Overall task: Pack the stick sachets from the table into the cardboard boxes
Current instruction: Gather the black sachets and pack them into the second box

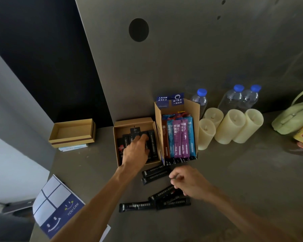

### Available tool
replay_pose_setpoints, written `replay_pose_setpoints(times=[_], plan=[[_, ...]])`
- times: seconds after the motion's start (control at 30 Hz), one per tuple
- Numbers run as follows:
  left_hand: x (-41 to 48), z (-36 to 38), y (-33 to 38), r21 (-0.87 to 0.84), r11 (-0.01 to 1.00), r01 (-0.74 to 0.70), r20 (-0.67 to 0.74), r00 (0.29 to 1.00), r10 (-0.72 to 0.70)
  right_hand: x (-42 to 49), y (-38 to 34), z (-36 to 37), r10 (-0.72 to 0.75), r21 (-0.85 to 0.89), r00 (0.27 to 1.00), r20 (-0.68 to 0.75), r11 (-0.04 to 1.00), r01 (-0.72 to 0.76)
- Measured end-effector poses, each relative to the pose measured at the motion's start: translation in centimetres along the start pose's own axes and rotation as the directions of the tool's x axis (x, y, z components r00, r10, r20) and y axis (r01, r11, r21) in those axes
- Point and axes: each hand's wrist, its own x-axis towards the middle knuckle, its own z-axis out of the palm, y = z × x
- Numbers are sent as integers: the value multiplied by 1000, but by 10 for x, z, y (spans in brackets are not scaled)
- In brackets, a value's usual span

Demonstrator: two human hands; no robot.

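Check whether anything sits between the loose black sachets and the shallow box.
Only the left hand, resting on the packed sachets inside the shallow box. Nothing else visible lies between the loose black sachets and that box.

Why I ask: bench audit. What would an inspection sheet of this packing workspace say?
Surface: grey table.
Job's things: loose black stick sachets near front; flat brown cardboard box holds black ones; tall cardboard box holds blue and purple ones.
Clutter: four cream pillar candles, three clear blue-capped bottles, green bag, empty cardboard tray, blue-white leaflet.
Grips: left hand rests on sachets in flat box; right hand curled over loose sachets, hold unclear.
Cables: nothing seen.
Surroundings: grey panel with round hole behind.
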Motion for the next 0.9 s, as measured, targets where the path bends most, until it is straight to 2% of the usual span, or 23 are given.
replay_pose_setpoints(times=[0.13,0.23,0.33,0.43,0.5,0.57,0.67,0.8,0.9], plan=[[-2,2,0,30,1000,-4,21,1000,3,1,10,3,-43,-222,999,-25,974,36],[-4,2,1,20,1000,-2,13,1000,1,0,12,5,-68,-301,998,-14,952,60],[-7,-4,3,-28,1000,1,9,1000,-1,2,14,8,-87,-364,996,5,928,83],[-21,-12,8,-117,993,-6,-77,997,-4,4,14,9,-81,-399,996,46,912,92],[-37,-14,11,-150,988,-45,-145,989,23,5,13,8,-78,-410,995,61,907,96],[-57,-12,9,-179,979,-97,-149,986,70,5,12,6,-84,-412,994,68,905,105],[-83,-3,2,-242,962,-130,-26,992,127,5,9,0,-89,-399,994,66,910,108],[-103,7,-10,-226,971,-76,204,971,123,1,-4,-17,-135,-340,988,72,928,152],[-111,6,-12,-275,961,-33,265,958,109,-3,-21,-27,-199,-267,978,60,941,208]])
